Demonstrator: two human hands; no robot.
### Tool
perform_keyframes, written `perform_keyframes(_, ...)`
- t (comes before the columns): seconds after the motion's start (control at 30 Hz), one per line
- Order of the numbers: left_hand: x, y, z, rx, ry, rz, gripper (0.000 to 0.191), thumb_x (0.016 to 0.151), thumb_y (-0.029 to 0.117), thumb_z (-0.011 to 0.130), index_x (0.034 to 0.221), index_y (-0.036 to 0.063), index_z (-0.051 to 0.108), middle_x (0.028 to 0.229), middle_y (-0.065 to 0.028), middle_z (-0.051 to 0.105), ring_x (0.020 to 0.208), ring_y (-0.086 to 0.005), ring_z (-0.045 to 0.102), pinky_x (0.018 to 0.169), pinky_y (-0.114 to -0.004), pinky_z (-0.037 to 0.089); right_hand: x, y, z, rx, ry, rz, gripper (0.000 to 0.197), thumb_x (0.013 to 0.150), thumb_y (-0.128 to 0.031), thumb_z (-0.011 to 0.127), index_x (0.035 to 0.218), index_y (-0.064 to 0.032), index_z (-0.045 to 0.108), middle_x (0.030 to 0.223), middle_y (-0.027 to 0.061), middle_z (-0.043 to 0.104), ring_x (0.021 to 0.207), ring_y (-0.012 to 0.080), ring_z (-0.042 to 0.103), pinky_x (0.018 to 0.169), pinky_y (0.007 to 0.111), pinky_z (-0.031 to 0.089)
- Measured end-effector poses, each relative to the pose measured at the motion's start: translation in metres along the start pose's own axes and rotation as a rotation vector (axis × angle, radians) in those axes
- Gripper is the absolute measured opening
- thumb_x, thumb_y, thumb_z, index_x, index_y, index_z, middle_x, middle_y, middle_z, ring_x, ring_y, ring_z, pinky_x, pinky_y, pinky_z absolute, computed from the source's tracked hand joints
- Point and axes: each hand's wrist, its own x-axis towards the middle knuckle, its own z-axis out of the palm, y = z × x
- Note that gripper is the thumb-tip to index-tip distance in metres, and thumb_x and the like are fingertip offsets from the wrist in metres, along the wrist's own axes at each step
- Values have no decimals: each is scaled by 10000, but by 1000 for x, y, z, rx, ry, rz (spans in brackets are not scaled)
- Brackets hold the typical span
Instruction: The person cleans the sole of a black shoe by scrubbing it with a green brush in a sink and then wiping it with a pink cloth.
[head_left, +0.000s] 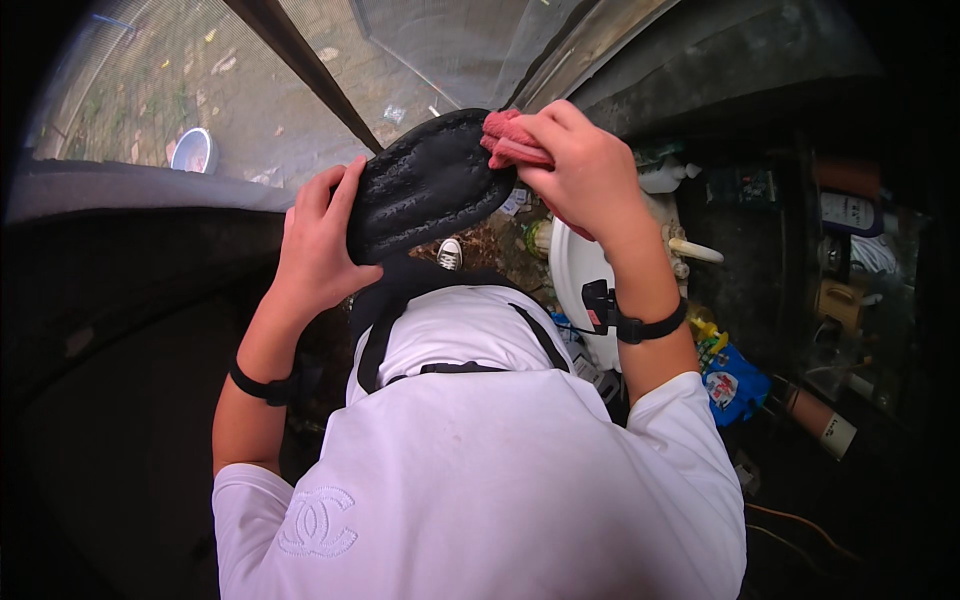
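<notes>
My left hand (319, 240) grips the left end of a black oblong padded article (435, 176), its thumb at the lower edge and its fingers along the upper side. The article has rounded ends and a worn, wrinkled, leather-like surface. I cannot tell what exactly it is. In my right hand (585, 169) is a folded red cloth (514, 139), pinched between thumb and fingers. The cloth touches the article's right end near the rim. Both hands are held out in front of my body, above the floor.
A white sink basin (574, 270) with a pale tap (696, 250) stands to the right, below my right forearm. Beyond it are a blue packet (731, 386) and a pink-and-white cup (821, 424). Ahead, behind mesh, a white basin (194, 151) sits on the ground outside.
</notes>
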Motion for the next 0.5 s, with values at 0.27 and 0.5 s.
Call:
perform_keyframes(0.27, 6, 10, -3, 2, 6, -35, 1230, 532, 89, 907, 1668, 126, 440, 1471, -188, 531, 1365, -411, 538, 1168, -469, 450, -13, 10, -15, 78, -223, -45, 363, 805, -217, 831, 1158, -173, 759, 1100, 31, 695, 936, 333, 739, 801, 452, 599)
perform_keyframes(0.5, 3, 13, -4, -48, -81, 51, 1237, 523, 122, 927, 1663, 146, 449, 1482, -146, 535, 1361, -375, 533, 1075, -488, 458, 3, 19, -10, 11, -23, 119, 386, 814, -254, 827, 1189, -185, 763, 1131, 38, 705, 961, 344, 745, 818, 459, 606)
